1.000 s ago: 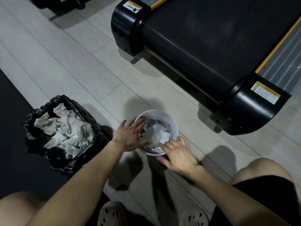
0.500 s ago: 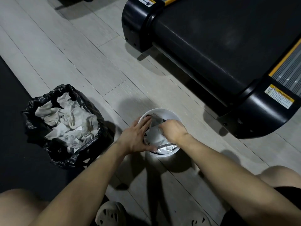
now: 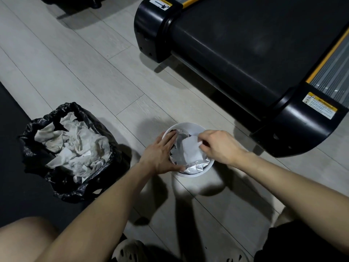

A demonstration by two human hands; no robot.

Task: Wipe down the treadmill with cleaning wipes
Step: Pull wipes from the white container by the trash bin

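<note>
A white round tub of wipes (image 3: 192, 174) stands on the floor in front of me, with a silver foil liner inside. My left hand (image 3: 160, 154) rests flat on the tub's left rim, thumb along its front, steadying it. My right hand (image 3: 219, 144) pinches the upper right corner of a white wipe (image 3: 190, 150) that lies spread over the tub's opening. The black treadmill (image 3: 245, 48) lies at the upper right, its rear end with belt and yellow-striped side rail facing me.
A black bin bag (image 3: 37, 137) full of crumpled used wipes (image 3: 75, 148) sits on the floor to the left of the tub. A dark floor mat (image 3: 11, 186) runs along the left edge. My bare knees and pale clogs (image 3: 130, 250) show at the bottom.
My right hand went from the tub's front rim into the tub and now draws a wipe up. The left hand stayed on the rim. The view shifted slightly.
</note>
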